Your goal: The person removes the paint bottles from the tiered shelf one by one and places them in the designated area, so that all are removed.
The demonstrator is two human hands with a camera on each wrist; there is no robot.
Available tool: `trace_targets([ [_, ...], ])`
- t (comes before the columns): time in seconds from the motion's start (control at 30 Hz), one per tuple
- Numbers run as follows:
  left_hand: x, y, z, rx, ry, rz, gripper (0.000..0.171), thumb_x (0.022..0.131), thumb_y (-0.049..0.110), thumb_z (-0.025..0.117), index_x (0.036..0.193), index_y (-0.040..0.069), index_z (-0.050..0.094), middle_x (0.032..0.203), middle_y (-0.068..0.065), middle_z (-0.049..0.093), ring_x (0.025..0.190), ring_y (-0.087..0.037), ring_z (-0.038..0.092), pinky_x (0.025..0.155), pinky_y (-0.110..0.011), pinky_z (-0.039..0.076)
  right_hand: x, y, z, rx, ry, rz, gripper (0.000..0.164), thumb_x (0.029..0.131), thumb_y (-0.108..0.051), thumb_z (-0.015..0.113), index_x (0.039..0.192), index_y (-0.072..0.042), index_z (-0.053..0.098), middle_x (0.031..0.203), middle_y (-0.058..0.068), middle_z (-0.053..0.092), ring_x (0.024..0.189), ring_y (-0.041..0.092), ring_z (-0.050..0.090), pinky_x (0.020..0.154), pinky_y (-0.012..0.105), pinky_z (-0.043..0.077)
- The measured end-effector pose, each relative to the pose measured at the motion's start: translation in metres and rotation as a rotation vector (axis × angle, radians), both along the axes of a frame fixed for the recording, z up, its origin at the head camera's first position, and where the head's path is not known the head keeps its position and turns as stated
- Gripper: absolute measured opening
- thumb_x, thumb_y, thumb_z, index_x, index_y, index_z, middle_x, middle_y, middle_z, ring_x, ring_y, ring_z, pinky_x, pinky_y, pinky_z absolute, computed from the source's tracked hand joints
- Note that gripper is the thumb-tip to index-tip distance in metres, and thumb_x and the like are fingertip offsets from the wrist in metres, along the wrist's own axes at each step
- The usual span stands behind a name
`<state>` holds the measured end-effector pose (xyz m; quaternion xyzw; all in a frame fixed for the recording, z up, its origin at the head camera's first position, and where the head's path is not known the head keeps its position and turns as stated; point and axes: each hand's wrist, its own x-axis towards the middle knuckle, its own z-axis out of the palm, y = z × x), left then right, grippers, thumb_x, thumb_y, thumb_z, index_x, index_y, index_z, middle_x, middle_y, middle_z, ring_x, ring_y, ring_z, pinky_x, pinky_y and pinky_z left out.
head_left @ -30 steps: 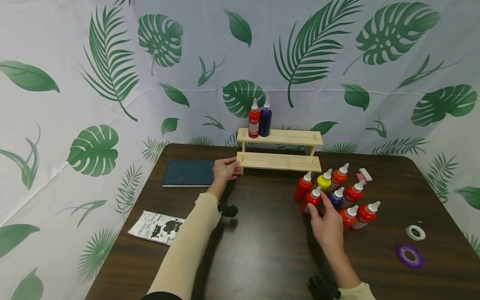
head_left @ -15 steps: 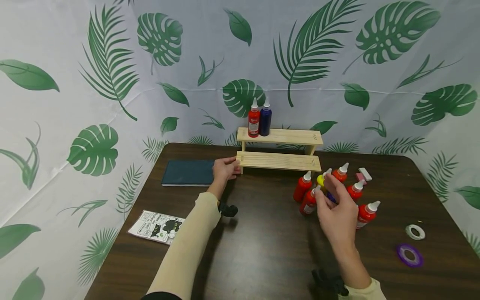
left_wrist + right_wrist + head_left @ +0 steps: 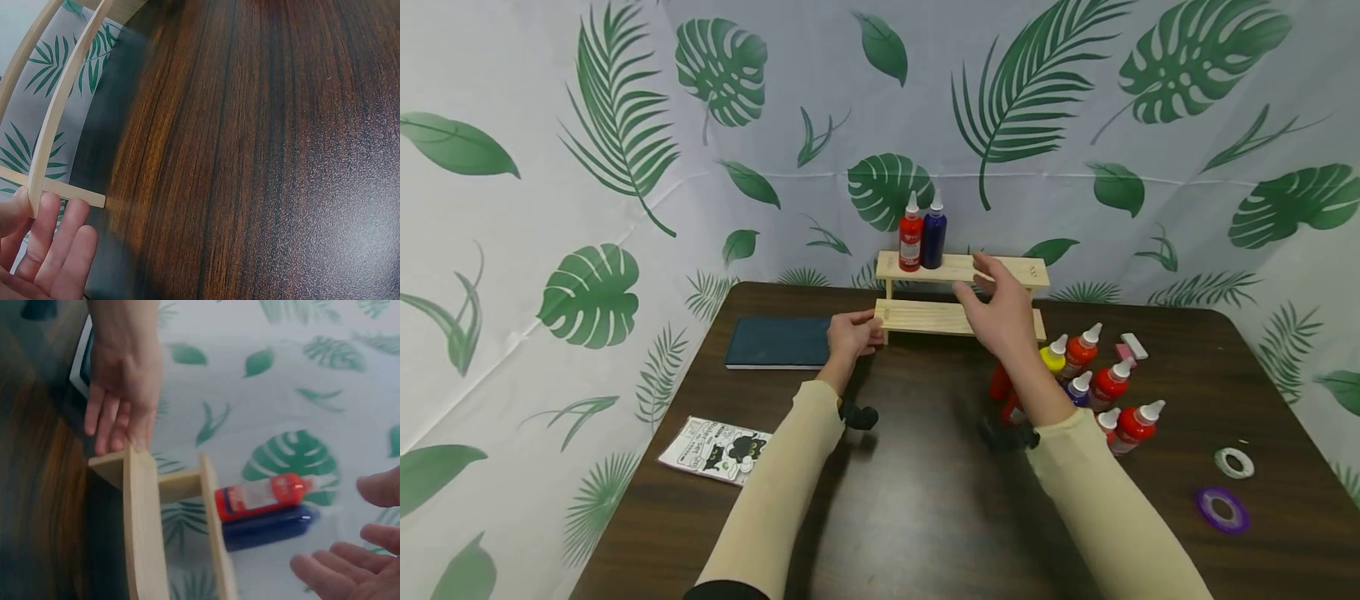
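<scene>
My left hand [image 3: 852, 335] pinches the left end of the lower board of a two-tier wooden shelf [image 3: 925, 317], thumb on one side and fingers on the other in the left wrist view. A red bottle [image 3: 911, 237] and a dark blue bottle [image 3: 934, 237] with white nozzle caps stand side by side at the left of the upper tier. My right hand [image 3: 1000, 308] hovers in front of the shelf, fingers spread and holding nothing. In the right wrist view its fingers [image 3: 331, 575] are apart from the two bottles.
Several bottles, among them a yellow bottle [image 3: 1053, 357] and a red bottle [image 3: 1135, 427], stand at the right, partly behind my right arm. A dark notebook [image 3: 778, 342], a cat-print packet [image 3: 715, 450], an eraser [image 3: 1133, 347], a white tape roll [image 3: 1234, 463] and a purple roll [image 3: 1222, 510] lie about.
My right hand let go of a red bottle in the right-hand group, lifted away and moved up and left to the shelf. My left hand stayed on the shelf end.
</scene>
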<state>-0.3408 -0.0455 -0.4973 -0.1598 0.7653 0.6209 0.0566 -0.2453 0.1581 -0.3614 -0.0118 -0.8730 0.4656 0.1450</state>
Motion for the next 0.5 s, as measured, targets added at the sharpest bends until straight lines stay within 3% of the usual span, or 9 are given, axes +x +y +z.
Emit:
trace_targets([
  [0.27, -0.002, -0.004, -0.001, 0.003, 0.008, 0.007, 0.028, 0.086, 0.022, 0.073, 0.112, 0.013, 0.073, 0.079, -0.011, 0.073, 0.068, -0.020, 0.072, 0.056, -0.032, 0.058, -0.087, -0.014, -0.003, -0.120, -0.068, 0.038, 0.058, 0.096, -0.027, 0.056, 0.147, -0.010, 0.036, 0.144, 0.017, 0.044, 0.129, 0.031, 0.047, 0.102, 0.043, 0.044],
  [0.37, -0.002, -0.004, -0.002, 0.010, 0.006, -0.002, 0.028, 0.086, 0.021, 0.073, 0.113, 0.014, 0.073, 0.080, -0.012, 0.073, 0.068, -0.021, 0.072, 0.056, -0.033, 0.058, -0.107, -0.011, -0.006, -0.100, -0.091, 0.053, 0.060, 0.097, -0.026, 0.054, 0.150, -0.009, 0.030, 0.147, 0.016, 0.040, 0.133, 0.031, 0.042, 0.106, 0.042, 0.040],
  [0.5, -0.002, -0.004, -0.001, 0.014, 0.011, -0.019, 0.027, 0.086, 0.022, 0.073, 0.113, 0.015, 0.073, 0.080, -0.011, 0.073, 0.070, -0.022, 0.072, 0.056, -0.033, 0.058, -0.121, -0.008, -0.009, -0.063, -0.147, 0.098, 0.065, 0.098, -0.024, 0.053, 0.153, -0.011, 0.020, 0.152, 0.015, 0.033, 0.138, 0.032, 0.035, 0.110, 0.042, 0.034],
])
